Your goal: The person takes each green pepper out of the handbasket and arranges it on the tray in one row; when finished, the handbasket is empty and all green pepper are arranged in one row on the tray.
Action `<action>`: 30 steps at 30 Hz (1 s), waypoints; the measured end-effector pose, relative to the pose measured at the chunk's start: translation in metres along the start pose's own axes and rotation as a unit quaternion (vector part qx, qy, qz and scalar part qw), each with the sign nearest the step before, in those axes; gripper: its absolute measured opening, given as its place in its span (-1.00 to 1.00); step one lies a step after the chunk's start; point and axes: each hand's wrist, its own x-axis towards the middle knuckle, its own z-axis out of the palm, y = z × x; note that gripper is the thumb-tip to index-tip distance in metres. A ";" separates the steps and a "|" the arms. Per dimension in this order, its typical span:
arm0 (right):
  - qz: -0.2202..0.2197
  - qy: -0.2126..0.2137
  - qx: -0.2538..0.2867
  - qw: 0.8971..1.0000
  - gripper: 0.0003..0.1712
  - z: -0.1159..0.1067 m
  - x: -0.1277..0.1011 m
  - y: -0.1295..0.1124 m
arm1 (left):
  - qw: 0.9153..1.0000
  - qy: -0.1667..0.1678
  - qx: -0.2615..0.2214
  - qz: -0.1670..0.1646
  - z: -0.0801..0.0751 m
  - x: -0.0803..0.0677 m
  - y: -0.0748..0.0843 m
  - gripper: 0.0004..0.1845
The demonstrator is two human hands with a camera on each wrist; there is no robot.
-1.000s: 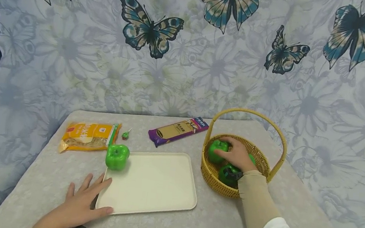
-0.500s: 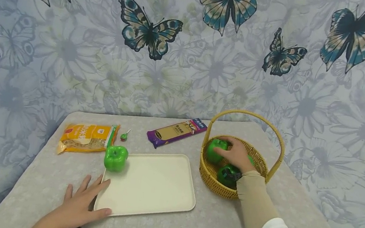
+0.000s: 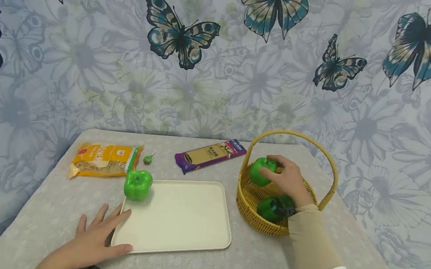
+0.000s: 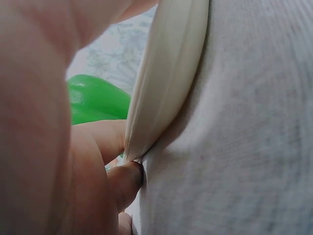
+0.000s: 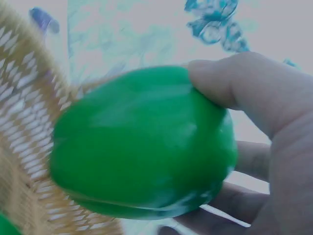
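A green bell pepper (image 3: 261,172) is gripped between the thumb and fingers of my right hand (image 3: 290,179), inside the wicker basket (image 3: 249,210) near its upper rim. The right wrist view shows this pepper (image 5: 142,147) close up, the thumb on its top. Lower in the basket sits another dark green pepper (image 3: 268,209), partly hidden by the wrist. My left hand (image 3: 93,243) lies with spread fingers at the left edge of the cream tray (image 3: 184,220), touching its rim. On the tray's far left corner stands a bell pepper (image 3: 138,185).
An orange bag of grain (image 3: 105,161) lies at the back left, with a small green lollipop-like item (image 3: 148,159) beside it. A purple packet (image 3: 209,155) rests behind the tray. The basket's tall handle (image 3: 296,133) arches over the right hand. A butterfly-patterned wall backs the table.
My right hand has lifted the green pepper slightly within the basket, its wrist shifting right. The left hand and the pepper on the tray have stayed put.
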 end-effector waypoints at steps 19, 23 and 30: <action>-0.205 -0.117 0.069 0.969 -0.34 0.121 -0.007 -0.117 | 1.000 0.024 0.005 0.014 0.001 0.000 -0.006 -0.07; -0.221 -0.137 0.026 0.965 -0.32 0.156 0.005 -0.131 | 0.999 0.029 0.014 0.012 -0.001 0.000 -0.004 -0.05; -0.213 -0.149 -0.012 0.966 -0.27 0.200 0.017 -0.136 | 1.000 0.019 0.019 -0.003 0.001 -0.002 -0.001 -0.03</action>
